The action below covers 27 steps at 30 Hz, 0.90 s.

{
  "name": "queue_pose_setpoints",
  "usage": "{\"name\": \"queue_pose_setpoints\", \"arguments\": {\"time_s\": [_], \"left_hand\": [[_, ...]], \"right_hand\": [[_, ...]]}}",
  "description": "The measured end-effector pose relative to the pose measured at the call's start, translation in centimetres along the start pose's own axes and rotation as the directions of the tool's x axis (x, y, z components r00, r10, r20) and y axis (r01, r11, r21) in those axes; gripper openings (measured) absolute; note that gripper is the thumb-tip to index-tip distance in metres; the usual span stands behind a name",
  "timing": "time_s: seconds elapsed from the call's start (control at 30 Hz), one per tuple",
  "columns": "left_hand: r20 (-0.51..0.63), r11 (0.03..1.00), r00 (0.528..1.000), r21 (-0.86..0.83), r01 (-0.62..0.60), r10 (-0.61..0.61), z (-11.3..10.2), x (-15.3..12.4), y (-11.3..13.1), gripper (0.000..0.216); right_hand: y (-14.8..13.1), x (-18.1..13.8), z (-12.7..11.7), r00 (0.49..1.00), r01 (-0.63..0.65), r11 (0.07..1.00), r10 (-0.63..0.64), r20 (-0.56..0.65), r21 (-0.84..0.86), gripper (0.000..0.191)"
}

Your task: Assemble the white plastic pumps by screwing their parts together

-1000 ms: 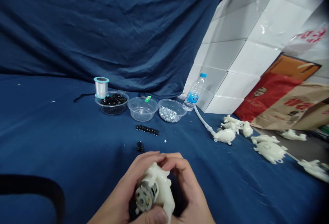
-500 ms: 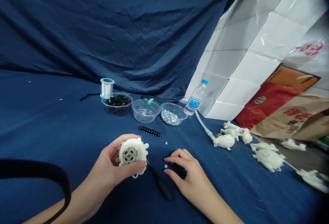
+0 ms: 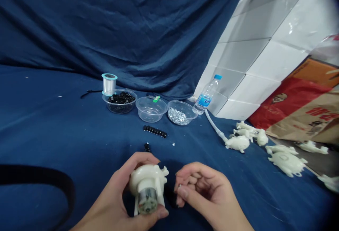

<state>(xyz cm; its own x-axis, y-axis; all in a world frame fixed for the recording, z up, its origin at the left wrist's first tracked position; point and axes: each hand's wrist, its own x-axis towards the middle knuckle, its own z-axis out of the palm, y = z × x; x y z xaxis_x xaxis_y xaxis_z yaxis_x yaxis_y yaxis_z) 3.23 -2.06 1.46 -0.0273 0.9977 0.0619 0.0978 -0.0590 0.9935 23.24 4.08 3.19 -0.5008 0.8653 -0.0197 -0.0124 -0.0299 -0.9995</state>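
Observation:
My left hand [image 3: 124, 195] is wrapped round a white plastic pump housing [image 3: 144, 174], its round metal motor [image 3: 147, 201] turned toward me. Close by on the right, my right hand [image 3: 203, 192] pinches a tiny shiny screw [image 3: 180, 185] between thumb and forefinger, mostly covered by the fingertips. Between the hands, the dark handle of a screwdriver [image 3: 170, 196] shows only in part on the blue cloth. Another small shiny piece [image 3: 173, 144] lies beyond the right hand. Past the left fingers is a small black object [image 3: 147, 147], partly hidden.
Clear bowls stand in a row: one with black parts [image 3: 120, 109], one middle bowl [image 3: 151, 117], one with screws [image 3: 178, 118]. A black beaded strip [image 3: 155, 131], thread spool [image 3: 109, 83], water bottle [image 3: 208, 95], white plastic parts [image 3: 286, 162] and white boxes [image 3: 254, 72] surround them.
My right hand has picked up the tiny screw from the cloth and turned its fingers upward. The pump housing has come nearer and tilted, motor facing me. The view has shifted slightly.

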Motion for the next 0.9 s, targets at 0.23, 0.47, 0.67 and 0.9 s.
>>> {"name": "queue_pose_setpoints", "arguments": {"time_s": [0.23, 0.47, 0.67, 0.9], "left_hand": [[0.016, 1.0, 1.0, -0.014, -0.022, 0.022, 0.3, -0.1, -0.5, 0.067], [0.051, 0.995, 0.996, -0.069, -0.068, 0.072, 0.6, 0.3, -0.5, 0.047], [0.054, 0.966, 0.965, 0.004, -0.257, 0.256, 0.4, 0.6, -1.9, 0.062], [0.037, 0.982, 0.984, 0.068, -0.174, 0.172, 0.3, 0.4, -0.5, 0.054]], "right_hand": [[0.0, 0.2, 0.3, 0.998, -0.049, 0.977, 0.041, 0.039, 0.208, 0.004], [-0.2, -0.3, 0.7, 0.995, 0.077, 0.995, -0.082, 0.06, 0.07, 0.021], [0.1, -0.6, 0.8, 0.98, 0.193, 0.965, -0.197, -0.006, -0.178, 0.021], [-0.4, -0.1, 0.8, 0.939, 0.324, 0.882, -0.343, 0.006, -0.341, 0.017]]}}
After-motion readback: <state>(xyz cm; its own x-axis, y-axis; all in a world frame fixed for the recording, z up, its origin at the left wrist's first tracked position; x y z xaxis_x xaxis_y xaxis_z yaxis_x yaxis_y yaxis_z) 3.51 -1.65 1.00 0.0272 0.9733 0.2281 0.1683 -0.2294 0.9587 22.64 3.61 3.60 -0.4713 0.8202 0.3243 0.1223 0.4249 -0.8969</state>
